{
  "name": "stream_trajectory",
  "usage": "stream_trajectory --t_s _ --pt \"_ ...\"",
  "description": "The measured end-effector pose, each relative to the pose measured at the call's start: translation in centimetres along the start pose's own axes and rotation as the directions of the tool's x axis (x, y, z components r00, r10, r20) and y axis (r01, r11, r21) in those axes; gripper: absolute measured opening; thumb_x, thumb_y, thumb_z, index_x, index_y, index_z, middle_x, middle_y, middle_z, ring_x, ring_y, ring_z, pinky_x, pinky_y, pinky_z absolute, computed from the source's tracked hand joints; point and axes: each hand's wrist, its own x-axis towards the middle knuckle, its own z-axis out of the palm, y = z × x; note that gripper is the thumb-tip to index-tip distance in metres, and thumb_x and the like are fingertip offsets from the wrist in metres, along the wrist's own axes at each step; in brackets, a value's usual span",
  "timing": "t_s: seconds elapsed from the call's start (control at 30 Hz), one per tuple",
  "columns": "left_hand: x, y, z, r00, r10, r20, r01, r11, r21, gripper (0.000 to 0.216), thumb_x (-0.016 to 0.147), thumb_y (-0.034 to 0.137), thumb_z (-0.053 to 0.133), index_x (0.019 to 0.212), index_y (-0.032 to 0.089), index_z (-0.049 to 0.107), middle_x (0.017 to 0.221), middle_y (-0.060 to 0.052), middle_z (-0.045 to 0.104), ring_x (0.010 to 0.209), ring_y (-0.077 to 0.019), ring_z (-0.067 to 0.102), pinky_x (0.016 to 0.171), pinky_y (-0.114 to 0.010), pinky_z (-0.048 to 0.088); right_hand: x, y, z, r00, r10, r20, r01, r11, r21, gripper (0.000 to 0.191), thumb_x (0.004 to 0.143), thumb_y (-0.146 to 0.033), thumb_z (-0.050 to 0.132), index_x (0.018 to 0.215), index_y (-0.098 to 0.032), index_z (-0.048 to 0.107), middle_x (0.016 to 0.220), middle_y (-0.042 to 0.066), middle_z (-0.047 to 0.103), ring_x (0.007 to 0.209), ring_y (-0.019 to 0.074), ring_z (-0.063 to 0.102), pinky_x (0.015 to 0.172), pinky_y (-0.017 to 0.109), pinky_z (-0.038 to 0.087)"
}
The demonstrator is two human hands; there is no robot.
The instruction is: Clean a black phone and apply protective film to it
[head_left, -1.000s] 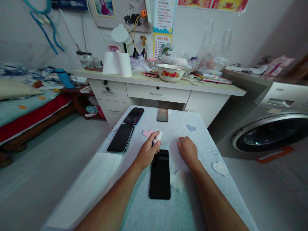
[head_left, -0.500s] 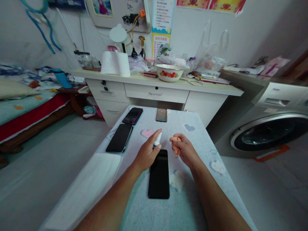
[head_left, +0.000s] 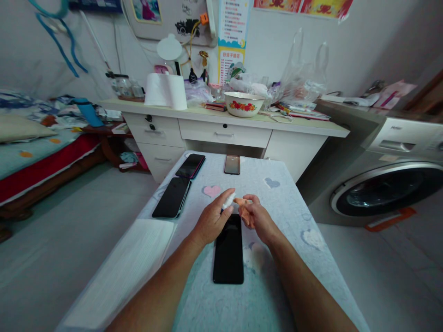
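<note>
"Pale patterned tablecloth (head_left: 297,216) covers the work surface; a white desk (head_left: 297,124) stands beyond its far end. State the governing relation."

"Orange cloth (head_left: 247,219) lies immediately right of the bottle (head_left: 228,201), its upper tip just beside the white top. Both items are located above the far end of the black phone (head_left: 228,258)."

"Specify the grip of each hand."

"Left hand (head_left: 209,222): fingers and thumb wrapped around the bottle. Right hand (head_left: 260,222): fingers pinched on the crumpled cloth."

"Specify axes."

"Bottle: tilted, top directed away from the person and to the right, toward the cloth. Black phone: flat, long axis running away from the person, far end between the hands. The left hand overlaps its far left corner in this view; the right hand is next to its far right corner."

"List the remaining phones."

"Two at the left edge of the table, one behind the other: a near phone (head_left: 172,198) and a far phone (head_left: 191,166). One small phone (head_left: 232,165) at the far end, well apart from both hands."

"Containers?"

"On the desk: a flowered bowl (head_left: 238,109), mid-length, and lidded jars (head_left: 123,85) at the left end. From this angle the contents of bowl, jars and bottle cannot be judged reliably."
</note>
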Motion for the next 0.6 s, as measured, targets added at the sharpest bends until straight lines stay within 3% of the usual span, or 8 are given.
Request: stream_trajectory --t_s 0.13,0.23,0.4,0.6 --pt "0.07 -0.51 0.05 1.000 0.023 -0.014 -0.022 0.998 0.058 0.052 0.083 0.026 0.052 0.134 0.022 0.039 0.118 -0.006 0.057 0.101 -0.0187 0.056 0.089 -0.030 0.042 -0.04 0.02 0.06 0.999 -0.032 -0.009 0.032 0.997 -0.065 0.022 0.071 -0.026 0.050 0.091 -0.022 0.042 0.064 -0.005 0.056 0.046 0.0087 0.043 0.040 0.019 0.027" --pt "0.16 -0.59 0.08 0.997 0.004 -0.081 -0.003 1.000 0.008 0.060 0.078 0.022 0.059 0.134 0.022 0.036 0.112 -0.006 0.059 0.098 -0.0167 0.057 0.089 -0.029 0.042 -0.25 0.16 0.23 0.998 -0.040 0.042 0.043 0.996 -0.073 0.030 0.063 -0.016 0.052 0.091 -0.023 0.042 0.065 -0.006 0.056 0.047 0.0080 0.043 0.042 0.018 0.028" --pt "0.41 -0.30 0.02 0.994 -0.038 -0.103 0.030 0.997 -0.075 0.058 0.075 0.020 0.061 0.129 0.021 0.040 0.099 -0.003 0.062 0.083 -0.0126 0.060 0.080 -0.025 0.045 -0.37 0.39 0.54 0.984 -0.017 0.177 0.038 0.992 -0.116 0.020 0.068 -0.019 0.054 0.088 -0.020 0.053 0.063 -0.006 0.056 0.047 0.0068 0.043 0.045 0.019 0.029" --pt "0.40 -0.50 0.02 0.996 -0.029 -0.079 0.031 0.999 0.015 0.052 0.075 0.020 0.060 0.125 0.019 0.045 0.086 0.000 0.065 0.077 -0.0123 0.062 0.075 -0.023 0.046 -0.15 0.33 0.38 0.984 -0.142 0.106 0.155 0.978 -0.137 0.022 0.075 -0.030 0.053 0.089 -0.019 0.066 0.082 0.002 0.068 0.077 0.0170 0.061 0.074 0.029 0.044"
